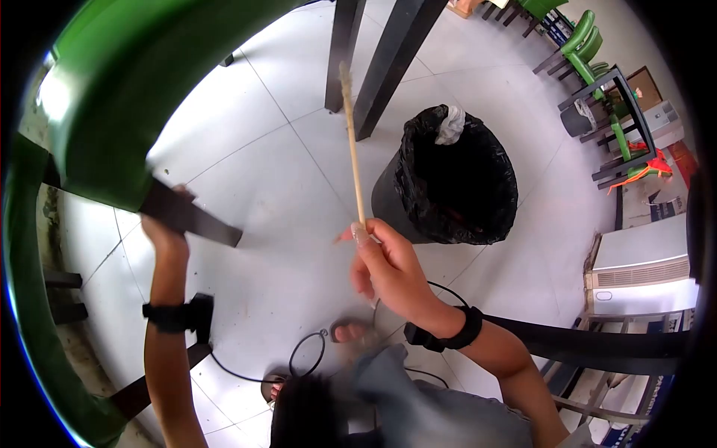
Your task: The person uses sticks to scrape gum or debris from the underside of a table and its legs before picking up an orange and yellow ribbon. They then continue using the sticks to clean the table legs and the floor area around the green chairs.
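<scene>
Between the thumb and fingers of my right hand (381,261) is a thin wooden stick (354,157), pointing up and away, with a fuzzy, worn tip. My left hand (168,224) is at the dark leg (194,216) of a green chair (112,97), its fingers wrapped round the leg and partly hidden behind it. The chair is tilted, its green part filling the upper left. Beyond my right hand stands a bin (388,198) lined with a black bag (418,179), with a crumpled white tissue (451,125) on its rim.
Dark furniture legs (388,67) stand behind the stick. Green chairs (582,41), a smaller bin (577,119) and a white appliance (642,272) are at the right. A dark bar (597,343) runs below my right wrist. Black cables (306,355) hang near my feet.
</scene>
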### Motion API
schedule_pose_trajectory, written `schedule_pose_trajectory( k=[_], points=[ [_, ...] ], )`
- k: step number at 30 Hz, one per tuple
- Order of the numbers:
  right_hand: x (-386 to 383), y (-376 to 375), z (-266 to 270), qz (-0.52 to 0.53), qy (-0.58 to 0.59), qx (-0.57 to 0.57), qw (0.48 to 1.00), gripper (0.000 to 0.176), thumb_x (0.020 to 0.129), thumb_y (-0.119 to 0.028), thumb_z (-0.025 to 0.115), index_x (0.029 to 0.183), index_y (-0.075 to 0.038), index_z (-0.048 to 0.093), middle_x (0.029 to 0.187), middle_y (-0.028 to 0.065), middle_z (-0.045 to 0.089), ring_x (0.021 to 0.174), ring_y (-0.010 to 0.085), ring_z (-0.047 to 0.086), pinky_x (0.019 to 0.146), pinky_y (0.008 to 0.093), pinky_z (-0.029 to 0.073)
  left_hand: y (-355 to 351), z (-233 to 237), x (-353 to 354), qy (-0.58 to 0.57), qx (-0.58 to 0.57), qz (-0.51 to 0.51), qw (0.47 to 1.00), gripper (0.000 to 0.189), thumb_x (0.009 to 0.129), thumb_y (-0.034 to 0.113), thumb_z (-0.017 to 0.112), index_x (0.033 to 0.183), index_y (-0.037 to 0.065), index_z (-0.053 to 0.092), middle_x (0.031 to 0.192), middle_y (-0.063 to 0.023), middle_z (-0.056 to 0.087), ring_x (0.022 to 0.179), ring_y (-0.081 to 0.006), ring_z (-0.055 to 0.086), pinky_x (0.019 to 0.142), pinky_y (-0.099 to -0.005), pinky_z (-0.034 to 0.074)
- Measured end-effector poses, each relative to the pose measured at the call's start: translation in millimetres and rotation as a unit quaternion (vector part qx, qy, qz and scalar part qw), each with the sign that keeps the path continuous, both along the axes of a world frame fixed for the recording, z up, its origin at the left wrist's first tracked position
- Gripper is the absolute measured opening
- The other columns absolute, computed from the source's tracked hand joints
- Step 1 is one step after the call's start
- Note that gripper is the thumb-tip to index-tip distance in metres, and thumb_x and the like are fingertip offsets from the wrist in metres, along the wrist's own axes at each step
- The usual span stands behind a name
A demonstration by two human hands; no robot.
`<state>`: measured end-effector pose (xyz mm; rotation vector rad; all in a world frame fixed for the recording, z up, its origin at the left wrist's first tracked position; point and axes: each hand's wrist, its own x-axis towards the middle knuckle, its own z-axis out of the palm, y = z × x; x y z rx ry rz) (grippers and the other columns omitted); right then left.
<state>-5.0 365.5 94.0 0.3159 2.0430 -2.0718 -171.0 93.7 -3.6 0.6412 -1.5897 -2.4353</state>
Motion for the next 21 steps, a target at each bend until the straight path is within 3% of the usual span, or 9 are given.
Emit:
schedule_pose_trajectory(
  k=[3,5,6,11,13,15,17,19,21],
  points=[
    [-5.8,1.3,-10.9,-0.004,0.003,0.005,1.000,0.025,0.094,-0.021,0.036,0.098,0.000,0.049,0.049,0.0014,0.045,0.039,0.0054,0.038,0.040,0.0198,0.033,-54.4,-18.9,20.6,0.099,0.133,-0.092,0.982,0.042,0.092,0.033,0.029,0.107,-0.004,0.043,0.088,-0.0175,0.058,0.078,-0.0261,0.058,0.078,-0.0350,0.046],
    [-15.3,0.2,-26.1,-0.030,0.022,-0.002,0.999,0.025,0.093,-0.021,0.037,0.097,0.000,0.050,0.048,0.0015,0.045,0.038,0.0057,0.038,0.039,0.0203,0.033,-53.5,-4.0,38.4,0.113,0.023,-0.048,0.992,0.031,0.089,0.006,0.041,0.117,-0.005,0.035,0.100,-0.0167,0.051,0.090,-0.0272,0.055,0.079,-0.0349,0.049],
    [-22.9,-0.9,-31.9,-0.044,0.035,-0.006,0.998,0.026,0.093,-0.021,0.038,0.097,0.001,0.051,0.048,0.0015,0.045,0.038,0.0058,0.038,0.039,0.0204,0.033,-61.4,-7.6,41.1,0.101,-0.052,-0.067,0.991,0.033,0.093,0.015,0.036,0.120,-0.003,0.036,0.106,-0.0161,0.051,0.098,-0.0280,0.053,0.089,-0.0372,0.043],
    [-80.6,-6.4,-41.4,-0.108,0.083,-0.050,0.989,0.029,0.090,-0.025,0.046,0.099,0.001,0.056,0.049,0.0004,0.044,0.041,0.0067,0.042,0.039,0.0215,0.033,-54.6,22.1,100.5,0.092,-0.163,0.012,0.982,0.044,0.094,0.028,0.031,0.126,-0.002,0.034,0.120,-0.0140,0.049,0.112,-0.0264,0.047,0.098,-0.0379,0.034],
    [-107.8,-6.2,-40.1,-0.144,0.111,-0.060,0.981,0.030,0.090,-0.025,0.047,0.098,0.001,0.058,0.049,0.0002,0.043,0.042,0.0068,0.042,0.039,0.0219,0.033,-18.0,46.5,140.1,0.081,-0.319,0.072,0.941,0.039,0.094,0.029,0.029,0.116,-0.001,0.041,0.109,-0.0116,0.052,0.101,-0.0232,0.050,0.088,-0.0342,0.039],
    [-131.7,-3.4,-41.3,-0.171,0.142,-0.069,0.972,0.030,0.089,-0.024,0.047,0.095,0.002,0.059,0.048,0.0008,0.044,0.040,0.0070,0.042,0.037,0.0218,0.033,-28.8,18.3,182.0,-0.031,-0.364,0.123,0.923,0.034,0.095,0.032,0.027,0.098,0.002,0.045,0.087,-0.0081,0.051,0.079,-0.0174,0.050,0.072,-0.0270,0.039],
    [-150.1,-1.6,-44.4,-0.184,0.185,-0.076,0.962,0.029,0.090,-0.021,0.047,0.090,0.004,0.060,0.046,0.0022,0.045,0.037,0.0075,0.044,0.035,0.0211,0.034,-24.5,1.3,220.4,0.057,-0.405,-0.002,0.913,0.030,0.094,0.033,0.034,0.082,0.006,0.040,0.071,-0.0035,0.041,0.064,-0.0129,0.040,0.061,-0.0247,0.033],
    [-159.5,-2.2,-40.5,-0.194,0.206,-0.062,0.957,0.028,0.090,-0.021,0.047,0.091,0.003,0.061,0.049,0.0006,0.043,0.039,0.0066,0.041,0.037,0.0219,0.034,-4.6,-7.7,239.0,0.086,-0.386,-0.013,0.918,0.028,0.094,0.030,0.035,0.077,0.008,0.038,0.065,-0.0022,0.039,0.059,-0.0102,0.038,0.054,-0.0227,0.032],
    [-162.2,-0.8,-42.9,-0.204,0.236,-0.019,0.950,0.026,0.089,-0.019,0.048,0.090,0.003,0.062,0.049,0.0012,0.044,0.038,0.0075,0.042,0.037,0.0227,0.034,-3.2,-9.3,255.5,0.040,-0.134,-0.087,0.986,0.019,0.093,0.019,0.037,0.081,0.005,0.041,0.065,-0.0040,0.043,0.054,-0.0098,0.042,0.047,-0.0214,0.034]
  ],
)
